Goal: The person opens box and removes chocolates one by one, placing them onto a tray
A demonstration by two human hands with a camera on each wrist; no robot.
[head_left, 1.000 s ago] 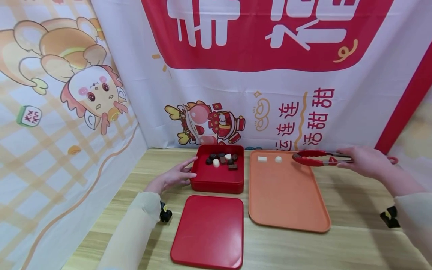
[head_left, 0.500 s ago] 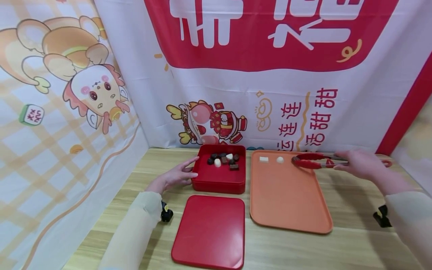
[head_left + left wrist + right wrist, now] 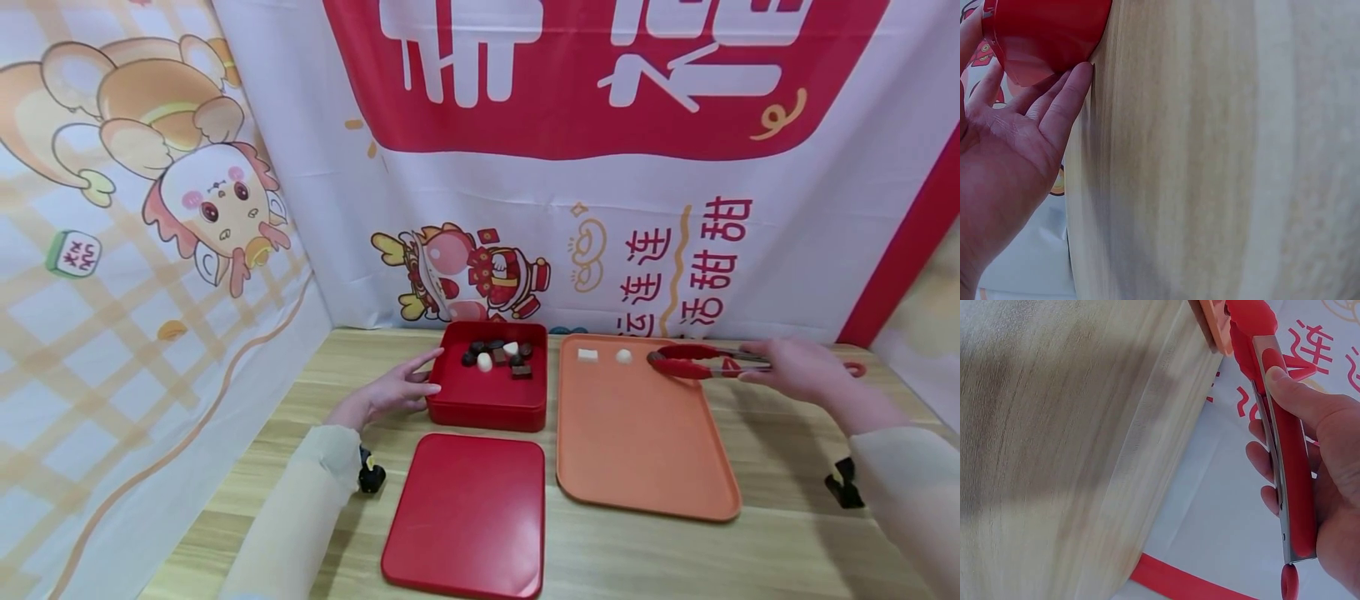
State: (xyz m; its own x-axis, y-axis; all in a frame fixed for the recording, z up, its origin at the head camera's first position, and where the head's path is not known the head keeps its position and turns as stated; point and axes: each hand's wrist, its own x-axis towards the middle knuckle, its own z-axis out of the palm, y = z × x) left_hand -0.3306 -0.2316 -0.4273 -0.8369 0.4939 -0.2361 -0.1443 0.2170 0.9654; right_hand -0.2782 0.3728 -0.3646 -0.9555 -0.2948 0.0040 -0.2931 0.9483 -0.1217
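My left hand (image 3: 393,388) rests against the left side of an open red box (image 3: 487,417), its fingers fairly straight along the wall and its thumb at the rim. The left wrist view shows those fingertips low on the box's side. Several dark and white chocolates (image 3: 484,362) lie toward the back of the box. My right hand (image 3: 798,368) grips red-and-metal tongs (image 3: 1288,450), thumb along one arm and fingers round the other. The tongs' tips are over the back right of an orange tray (image 3: 645,442), with a small dark piece (image 3: 657,357) at them.
On the tray's back edge sit a white rectangular chocolate (image 3: 588,355) and a white round one (image 3: 624,356). A red lid (image 3: 465,517) lies on the wooden table in front of the box. A printed cloth (image 3: 337,208) hangs behind.
The tongs' arms have come closer together, and their tips lie slightly lower over the tray. The view has shifted a little. My left hand stays at the box.
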